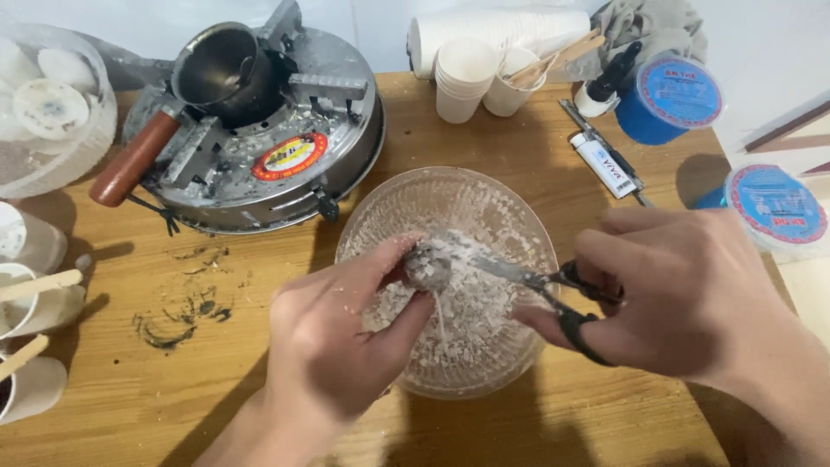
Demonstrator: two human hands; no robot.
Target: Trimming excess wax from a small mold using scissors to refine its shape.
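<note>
Head view, wooden table (553,432). The left hand (333,333) pinches a small pale, wax-like lump (427,266) between thumb and fingertips, over the middle of a clear textured bowl (380,207) half filled with white flakes (471,316). The right hand (683,294) is closed through the black handles of a pair of scissors (540,281), whose flake-dusted blades meet the lump; whether they bite into it cannot be told.

Upper left: a round metal burner (346,164) bearing an oval red-and-yellow label (290,156), carrying a small dark saucepan (220,73) with a reddish-brown handle. Far left: a clear tub of white discs (52,104), and white cups (35,311) holding flat wooden sticks.

Top centre: stacked white paper cups (462,78), one with wooden sticks, and a sleeve of cups lying on its side. Upper right: a small black-capped bottle (605,86), two blue cylindrical containers (670,99) with round blue labels rimmed in red, and a narrow white utility knife (603,163) lying diagonally.
</note>
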